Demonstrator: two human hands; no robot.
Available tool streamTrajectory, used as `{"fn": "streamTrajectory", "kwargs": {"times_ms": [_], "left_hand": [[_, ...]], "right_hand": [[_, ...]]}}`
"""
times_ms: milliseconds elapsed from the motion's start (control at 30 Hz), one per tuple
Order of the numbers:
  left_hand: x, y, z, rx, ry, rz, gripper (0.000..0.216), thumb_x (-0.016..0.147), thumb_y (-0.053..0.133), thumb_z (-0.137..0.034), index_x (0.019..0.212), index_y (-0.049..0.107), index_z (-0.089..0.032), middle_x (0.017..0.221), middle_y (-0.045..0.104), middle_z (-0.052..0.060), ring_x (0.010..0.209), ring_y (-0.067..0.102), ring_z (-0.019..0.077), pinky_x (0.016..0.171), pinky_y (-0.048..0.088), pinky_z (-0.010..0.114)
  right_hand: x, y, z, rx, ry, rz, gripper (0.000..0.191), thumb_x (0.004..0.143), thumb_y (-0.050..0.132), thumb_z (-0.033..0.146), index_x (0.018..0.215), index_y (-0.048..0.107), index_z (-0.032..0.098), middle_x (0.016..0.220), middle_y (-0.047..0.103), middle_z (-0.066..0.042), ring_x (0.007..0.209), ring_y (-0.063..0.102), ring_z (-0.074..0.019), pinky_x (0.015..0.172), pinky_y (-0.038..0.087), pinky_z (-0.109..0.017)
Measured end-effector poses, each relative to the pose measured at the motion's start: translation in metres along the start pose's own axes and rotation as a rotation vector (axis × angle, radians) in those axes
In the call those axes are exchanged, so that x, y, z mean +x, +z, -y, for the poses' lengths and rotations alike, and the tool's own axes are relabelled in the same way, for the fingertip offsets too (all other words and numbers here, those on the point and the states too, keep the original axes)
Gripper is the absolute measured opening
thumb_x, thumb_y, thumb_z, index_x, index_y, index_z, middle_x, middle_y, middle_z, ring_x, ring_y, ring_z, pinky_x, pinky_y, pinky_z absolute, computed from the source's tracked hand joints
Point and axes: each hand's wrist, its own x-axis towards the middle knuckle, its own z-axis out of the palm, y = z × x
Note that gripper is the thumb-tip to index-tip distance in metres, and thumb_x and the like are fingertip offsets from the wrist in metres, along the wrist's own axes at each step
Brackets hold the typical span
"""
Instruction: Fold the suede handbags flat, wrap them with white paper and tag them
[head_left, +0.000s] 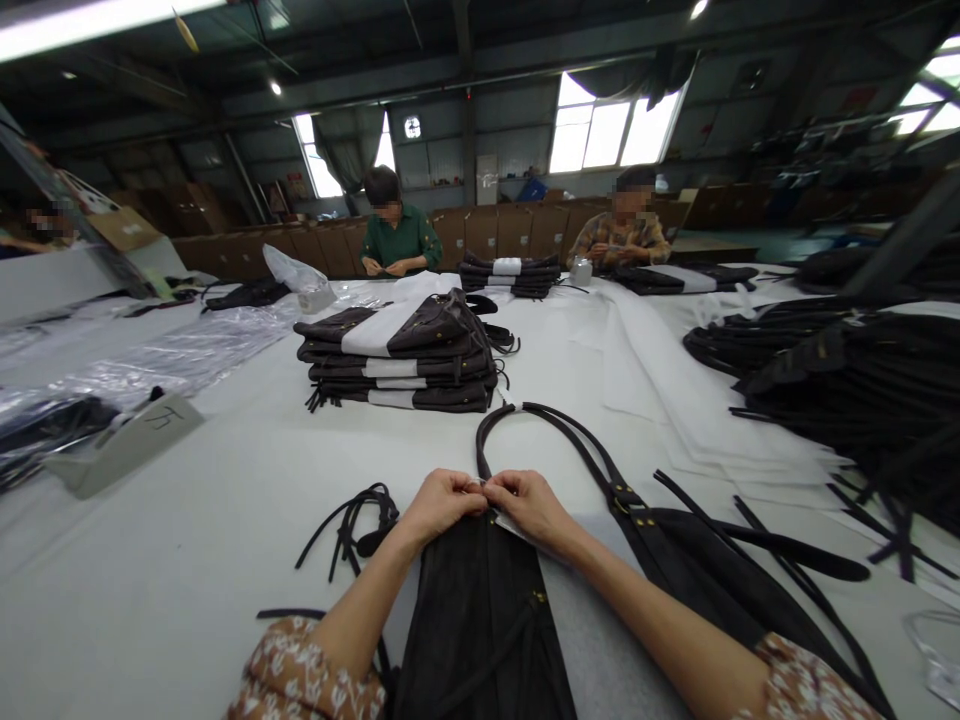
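Observation:
A dark folded garment (480,620) lies on the table right in front of me, with a white sheet of paper (592,530) partly under it. My left hand (441,503) and my right hand (527,503) meet at its far edge. Both hands have their fingers pinched together there, on the garment's top edge and the end of a dark strap loop (525,412) that curves away from them. More dark straps (630,495) run off to the right. A loose tangle of black cords (352,530) lies just left of my left hand.
A stack of folded dark garments with white paper bands (405,355) stands mid-table. A large heap of dark garments (862,380) fills the right side. White sheets (645,360), clear plastic bags (172,355) and a grey card box (124,445) lie around. Two people (394,235) work opposite.

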Motion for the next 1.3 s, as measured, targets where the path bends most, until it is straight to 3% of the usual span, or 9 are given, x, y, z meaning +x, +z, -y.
{"fn": "streamTrajectory", "kwargs": {"times_ms": [233, 333, 467, 633, 700, 800, 933, 1167, 1300], "left_hand": [[-0.008, 0.002, -0.01, -0.102, 0.027, -0.037, 0.028, 0.069, 0.068, -0.041, 0.073, 0.055, -0.017, 0.075, 0.065, 0.002, 0.075, 0.062, 0.014, 0.073, 0.048, 0.028], [-0.01, 0.001, -0.017, -0.133, 0.063, 0.017, 0.023, 0.071, 0.064, -0.035, 0.065, 0.052, -0.017, 0.062, 0.057, -0.003, 0.063, 0.052, 0.0086, 0.067, 0.042, 0.023], [-0.011, 0.0, -0.022, -0.198, 0.054, 0.097, 0.032, 0.071, 0.067, -0.036, 0.053, 0.048, -0.017, 0.049, 0.046, -0.005, 0.052, 0.041, 0.0073, 0.059, 0.036, 0.023], [-0.015, -0.001, -0.024, -0.396, 0.027, 0.102, 0.023, 0.073, 0.063, -0.038, 0.066, 0.056, -0.017, 0.057, 0.052, -0.003, 0.059, 0.051, 0.0096, 0.068, 0.044, 0.025], [-0.018, 0.0, -0.024, -0.448, 0.012, 0.086, 0.019, 0.071, 0.067, -0.031, 0.084, 0.064, -0.017, 0.076, 0.065, 0.001, 0.06, 0.052, 0.0073, 0.071, 0.047, 0.025], [-0.018, 0.001, -0.02, -0.471, -0.008, 0.036, 0.038, 0.068, 0.075, -0.027, 0.104, 0.065, -0.018, 0.102, 0.069, 0.007, 0.058, 0.054, 0.0042, 0.068, 0.049, 0.023], [-0.012, 0.004, -0.012, -0.482, 0.013, -0.065, 0.046, 0.065, 0.082, -0.034, 0.104, 0.066, -0.016, 0.104, 0.068, 0.008, 0.065, 0.059, 0.0068, 0.069, 0.051, 0.024], [-0.007, 0.004, -0.01, -0.434, 0.045, -0.077, 0.056, 0.068, 0.076, -0.049, 0.11, 0.062, -0.015, 0.096, 0.069, 0.007, 0.08, 0.063, 0.0129, 0.08, 0.05, 0.028], [-0.006, 0.004, -0.02, -0.267, 0.056, 0.001, 0.052, 0.054, 0.084, -0.023, 0.102, 0.067, -0.012, 0.083, 0.07, 0.004, 0.073, 0.061, 0.0143, 0.071, 0.047, 0.025]], "right_hand": [[-0.002, -0.008, 0.002, -0.024, 0.024, 0.0, 0.034, 0.086, 0.046, 0.039, 0.07, 0.064, 0.014, 0.065, 0.062, -0.001, 0.063, 0.054, -0.0136, 0.06, 0.039, -0.024], [-0.021, -0.026, 0.008, -0.051, -0.029, 0.106, 0.031, 0.085, 0.051, 0.042, 0.093, 0.067, 0.016, 0.089, 0.068, -0.003, 0.082, 0.06, -0.0168, 0.074, 0.045, -0.026], [-0.058, -0.044, 0.005, -0.281, -0.14, 0.26, 0.056, 0.07, 0.072, 0.033, 0.122, 0.057, 0.02, 0.12, 0.062, -0.009, 0.108, 0.057, -0.0245, 0.094, 0.043, -0.036], [-0.066, -0.043, -0.006, -0.247, -0.225, 0.07, 0.024, 0.086, 0.046, 0.018, 0.102, 0.064, 0.02, 0.107, 0.066, -0.008, 0.101, 0.059, -0.0196, 0.092, 0.044, -0.035], [-0.055, -0.042, -0.005, -0.155, -0.158, -0.034, 0.019, 0.085, 0.048, 0.023, 0.093, 0.065, 0.019, 0.092, 0.068, -0.006, 0.086, 0.061, -0.0182, 0.081, 0.047, -0.032], [-0.034, -0.042, 0.002, 0.077, -0.045, -0.089, 0.024, 0.081, 0.059, 0.04, 0.085, 0.064, 0.017, 0.078, 0.065, -0.003, 0.073, 0.058, -0.0163, 0.069, 0.047, -0.029], [-0.009, -0.034, 0.012, 0.293, -0.042, -0.067, 0.037, 0.08, 0.058, 0.053, 0.084, 0.059, 0.016, 0.082, 0.063, -0.003, 0.077, 0.056, -0.0155, 0.073, 0.045, -0.029], [0.021, -0.024, 0.021, 0.208, 0.037, 0.166, 0.033, 0.075, 0.06, 0.046, 0.07, 0.06, 0.014, 0.056, 0.053, 0.002, 0.052, 0.043, -0.0092, 0.049, 0.031, -0.021], [0.03, -0.015, 0.021, 0.081, 0.051, 0.202, 0.025, 0.069, 0.064, 0.034, 0.056, 0.06, 0.014, 0.047, 0.048, 0.004, 0.046, 0.037, -0.0074, 0.045, 0.025, -0.02]]}}
